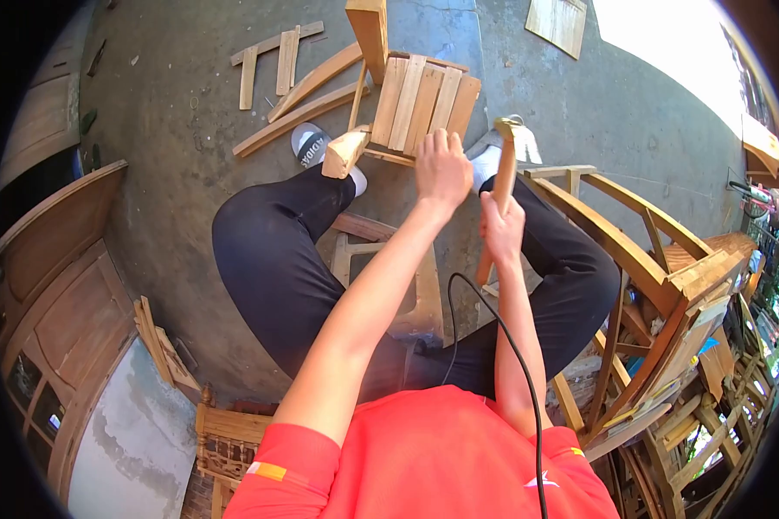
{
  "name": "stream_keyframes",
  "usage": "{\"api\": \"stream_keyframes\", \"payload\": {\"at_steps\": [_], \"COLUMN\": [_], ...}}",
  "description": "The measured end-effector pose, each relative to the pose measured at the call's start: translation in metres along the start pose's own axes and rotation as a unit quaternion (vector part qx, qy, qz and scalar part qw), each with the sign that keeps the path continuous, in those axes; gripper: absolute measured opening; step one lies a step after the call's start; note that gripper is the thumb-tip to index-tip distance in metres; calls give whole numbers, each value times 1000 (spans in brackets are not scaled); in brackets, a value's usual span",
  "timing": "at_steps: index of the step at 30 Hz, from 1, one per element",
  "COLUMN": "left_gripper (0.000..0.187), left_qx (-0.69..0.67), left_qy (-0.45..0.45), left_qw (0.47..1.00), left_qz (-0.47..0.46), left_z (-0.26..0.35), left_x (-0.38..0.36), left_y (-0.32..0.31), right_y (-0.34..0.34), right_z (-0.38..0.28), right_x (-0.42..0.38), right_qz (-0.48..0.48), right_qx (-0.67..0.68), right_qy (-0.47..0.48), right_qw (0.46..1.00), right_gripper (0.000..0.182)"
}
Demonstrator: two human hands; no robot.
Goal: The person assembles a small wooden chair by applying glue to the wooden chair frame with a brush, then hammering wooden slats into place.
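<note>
A small wooden chair (423, 97) with a slatted seat stands between my feet, one thick leg end pointing toward me. My left hand (444, 173) is at the near right edge of the slats, its fingers curled down. Whatever it pinches there, if anything, is hidden. In my right hand (502, 227) is a hammer (505, 169), gripped by its wooden handle with the head raised beside the seat, apart from the wood.
Loose wooden strips (299, 121) lie on the concrete floor to the left of the chair. A flat board (556, 26) is farther off. Wooden frames (640, 251) and scrap pile up at right. Panelled doors (65, 320) lean at left. A black cable (519, 363) hangs before me.
</note>
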State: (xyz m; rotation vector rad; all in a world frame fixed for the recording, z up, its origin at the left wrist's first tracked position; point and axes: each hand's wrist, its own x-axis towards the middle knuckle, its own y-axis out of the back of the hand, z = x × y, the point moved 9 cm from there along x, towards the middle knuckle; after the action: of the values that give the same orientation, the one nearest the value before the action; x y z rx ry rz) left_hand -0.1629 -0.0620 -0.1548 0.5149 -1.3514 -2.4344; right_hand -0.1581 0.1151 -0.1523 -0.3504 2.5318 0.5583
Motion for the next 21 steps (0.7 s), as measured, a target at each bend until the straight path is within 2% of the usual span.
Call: {"api": "stream_keyframes", "payload": {"at_steps": [1, 2, 5, 6, 9, 12, 15, 19, 20, 21], "left_gripper": [61, 93, 123, 138, 136, 122, 108, 84, 79, 81], "left_qx": [31, 103, 144, 154, 192, 231, 249, 178, 231, 229], "left_qy": [-7, -1, 53, 75, 81, 65, 58, 69, 72, 74], "left_qw": [999, 994, 980, 968, 955, 953, 966, 977, 966, 967], "left_qz": [18, -30, -126, -185, -213, -183, -48, -100, -92, -84], "left_z": [6, 6, 5, 2, -5, -16, -29, -31, -30, -28], "left_x": [10, 18, 36, 38, 33, 30, 33, 32, 32, 32], "left_y": [-4, -20, -35, -46, -68, -85, -99, -95, -94, -96], "right_y": [7, 14, 29, 30, 30, 17, 4, -16, -18, -22], "right_z": [-8, -18, -35, -40, -58, -65, -75, -94, -92, -92], "right_x": [1, 3, 5, 4, 0, -2, 1, 4, 6, 7], "right_qz": [3, 4, -5, -12, -45, -98, -136, -192, -205, -220], "right_qx": [28, 36, 37, 35, 7, -49, -146, -251, -271, -290], "right_qy": [-10, -5, 20, 19, 19, 26, 39, 103, 104, 106], "right_qw": [1000, 999, 999, 999, 999, 994, 979, 943, 935, 925], "right_gripper": [27, 26, 22, 21, 20, 19, 24, 33, 34, 35]}}
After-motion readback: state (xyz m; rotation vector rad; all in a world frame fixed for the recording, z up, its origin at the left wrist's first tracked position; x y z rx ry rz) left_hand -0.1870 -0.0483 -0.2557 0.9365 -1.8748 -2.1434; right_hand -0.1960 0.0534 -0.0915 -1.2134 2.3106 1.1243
